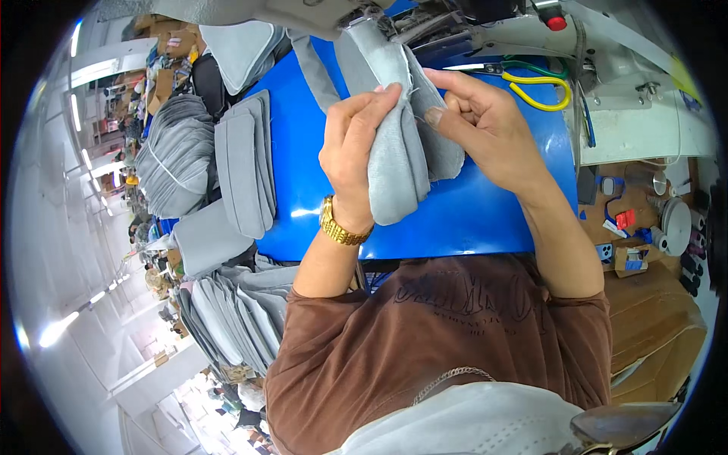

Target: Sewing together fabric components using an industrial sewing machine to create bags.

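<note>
Both hands hold a grey fabric piece (396, 171) made of several layers, in front of the sewing machine (425, 30). My left hand (355, 140), with a gold watch on its wrist, pinches the folded top layer. On the right edge, my right hand (485, 125) grips a back layer between thumb and fingers. Loose threads show along the raw edge between the hands. The piece hangs over a blue work surface (470, 220), its upper end reaching up to the machine. Beyond my right hand lie scissors (540, 89) with a yellow and a green handle loop.
Left of the blue surface are a stack of grey panels (246, 167), a tied bundle of grey pieces (178, 163) and more grey cloth (227, 315) below. A red knob (556, 23) sits at the machine's upper right. Cardboard (652, 341) and small items lie at the right.
</note>
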`<state>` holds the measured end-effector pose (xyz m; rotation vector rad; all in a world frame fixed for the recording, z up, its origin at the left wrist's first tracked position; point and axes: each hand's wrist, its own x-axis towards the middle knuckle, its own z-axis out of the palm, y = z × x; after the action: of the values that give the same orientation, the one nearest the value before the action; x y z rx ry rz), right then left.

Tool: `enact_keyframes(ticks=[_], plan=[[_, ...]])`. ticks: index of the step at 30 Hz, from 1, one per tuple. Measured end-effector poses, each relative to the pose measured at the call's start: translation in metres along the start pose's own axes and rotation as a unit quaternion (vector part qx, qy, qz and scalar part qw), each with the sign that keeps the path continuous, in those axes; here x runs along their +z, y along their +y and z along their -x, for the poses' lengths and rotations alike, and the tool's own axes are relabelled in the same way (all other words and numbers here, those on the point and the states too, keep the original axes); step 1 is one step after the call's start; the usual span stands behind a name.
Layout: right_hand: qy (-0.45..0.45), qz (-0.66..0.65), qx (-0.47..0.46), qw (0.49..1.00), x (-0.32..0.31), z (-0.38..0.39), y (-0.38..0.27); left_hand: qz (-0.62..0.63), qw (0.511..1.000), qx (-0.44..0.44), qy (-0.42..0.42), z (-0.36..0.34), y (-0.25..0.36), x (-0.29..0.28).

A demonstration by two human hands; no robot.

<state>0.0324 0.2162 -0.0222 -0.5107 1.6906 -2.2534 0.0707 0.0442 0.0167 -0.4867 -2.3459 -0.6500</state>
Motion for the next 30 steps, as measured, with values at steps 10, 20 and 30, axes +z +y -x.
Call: enact_keyframes(ticks=[10,20,30], plan=[[0.014,0.010,-0.017,1.000,-0.001,-0.015,-0.001,-0.024,0.999,0.026,-0.032,-0.011,-0.008,0.004],[0.013,-0.016,-0.006,1.000,0.001,-0.026,-0.002,-0.036,0.996,0.039,-0.070,-0.017,-0.016,0.000],[0.035,0.103,-0.023,0.994,0.001,-0.024,0.008,-0.032,0.994,0.023,-0.099,-0.022,-0.027,0.003]])
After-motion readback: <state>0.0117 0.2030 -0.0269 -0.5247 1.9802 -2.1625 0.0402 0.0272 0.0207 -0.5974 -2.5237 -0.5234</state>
